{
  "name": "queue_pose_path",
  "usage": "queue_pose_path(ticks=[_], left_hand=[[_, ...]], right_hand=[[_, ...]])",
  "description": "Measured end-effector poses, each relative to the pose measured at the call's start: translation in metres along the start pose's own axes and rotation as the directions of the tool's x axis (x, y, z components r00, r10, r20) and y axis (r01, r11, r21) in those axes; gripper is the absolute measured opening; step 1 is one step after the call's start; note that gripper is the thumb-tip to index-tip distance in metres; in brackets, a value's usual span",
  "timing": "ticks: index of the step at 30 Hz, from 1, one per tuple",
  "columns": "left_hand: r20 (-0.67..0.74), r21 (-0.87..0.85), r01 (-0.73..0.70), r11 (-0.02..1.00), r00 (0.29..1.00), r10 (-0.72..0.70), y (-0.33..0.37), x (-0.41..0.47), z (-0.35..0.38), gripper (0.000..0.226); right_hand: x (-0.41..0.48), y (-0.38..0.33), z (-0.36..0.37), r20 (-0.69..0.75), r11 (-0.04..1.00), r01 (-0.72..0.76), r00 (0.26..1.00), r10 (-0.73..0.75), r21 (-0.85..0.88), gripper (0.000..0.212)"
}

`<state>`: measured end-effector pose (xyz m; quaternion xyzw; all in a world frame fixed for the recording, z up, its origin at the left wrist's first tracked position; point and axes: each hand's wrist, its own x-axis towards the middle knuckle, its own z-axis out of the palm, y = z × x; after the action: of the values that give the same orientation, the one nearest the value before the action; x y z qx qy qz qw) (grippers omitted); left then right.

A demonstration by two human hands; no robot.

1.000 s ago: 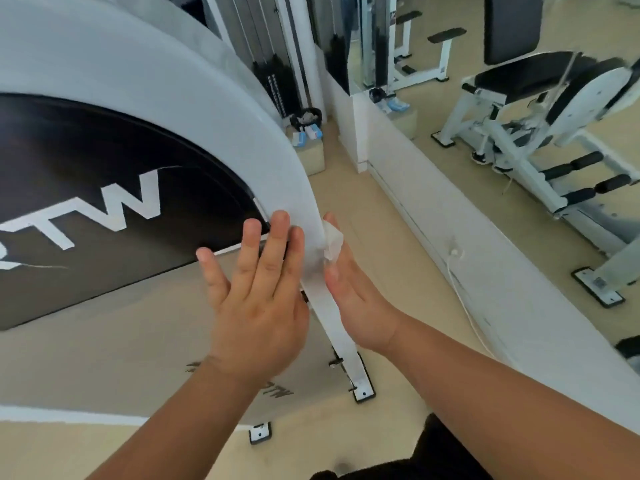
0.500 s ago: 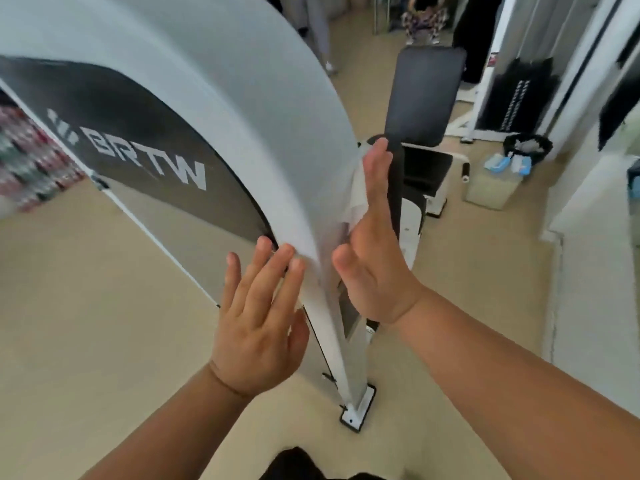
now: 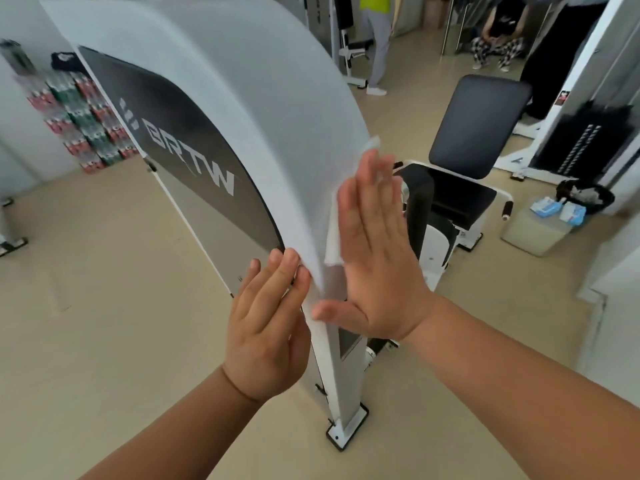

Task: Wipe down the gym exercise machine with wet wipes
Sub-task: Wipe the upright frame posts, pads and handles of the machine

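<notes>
Right hand [image 3: 377, 258]: flat, fingers straight, pressing wipe [image 3: 333, 233] against right face of machine cover [image 3: 242, 98]. Wipe shows along the palm's left edge and past the fingertips.
Left hand [image 3: 266, 327]: flat, fingers straight, resting on cover's left face beside its front edge.
Lettering [image 3: 194, 161], white on black panel: "BRTW".

1 left hand [image 3: 266, 327], 1 right hand [image 3: 377, 271], 1 wet wipe [image 3: 333, 233], 1 exercise machine [image 3: 225, 81], 2 bystanders [image 3: 375, 39] [image 3: 498, 36]
</notes>
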<state>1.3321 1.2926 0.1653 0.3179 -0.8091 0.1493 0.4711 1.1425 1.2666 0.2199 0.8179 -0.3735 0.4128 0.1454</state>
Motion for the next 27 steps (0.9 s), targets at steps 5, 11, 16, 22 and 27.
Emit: queue_pose_path(ticks=[5, 11, 16, 22, 27], left_hand=[[0.003, 0.031, -0.002, 1.0, 1.0, 0.002, 0.002, -0.001, -0.002, 0.065], [0.041, 0.202, 0.128, 0.971, 0.989, -0.139, 0.025, -0.003, 0.002, 0.077], [-0.006, 0.321, 0.421, 0.848, 0.897, -0.443, 0.075, 0.001, 0.011, 0.065], [-0.111, 0.288, 0.671, 0.683, 0.732, -0.672, 0.12, 0.002, 0.027, 0.077], [-0.114, 0.207, 0.745, 0.635, 0.663, -0.74, 0.133, -0.007, 0.037, 0.087]], right_hand=[[-0.033, 0.028, 0.007, 0.153, 0.908, 0.409, 0.907, -0.392, -0.095, 0.106], [0.037, 0.057, -0.019, 0.065, 0.884, 0.463, 0.886, -0.459, -0.066, 0.109], [-0.007, 0.079, 0.003, 0.191, 0.656, 0.748, 0.662, -0.725, -0.1, 0.103], [0.02, 0.106, -0.003, 0.12, 0.572, 0.808, 0.588, -0.8, -0.142, 0.096], [0.027, 0.093, -0.007, 0.08, 0.658, 0.748, 0.663, -0.744, -0.087, 0.1]])
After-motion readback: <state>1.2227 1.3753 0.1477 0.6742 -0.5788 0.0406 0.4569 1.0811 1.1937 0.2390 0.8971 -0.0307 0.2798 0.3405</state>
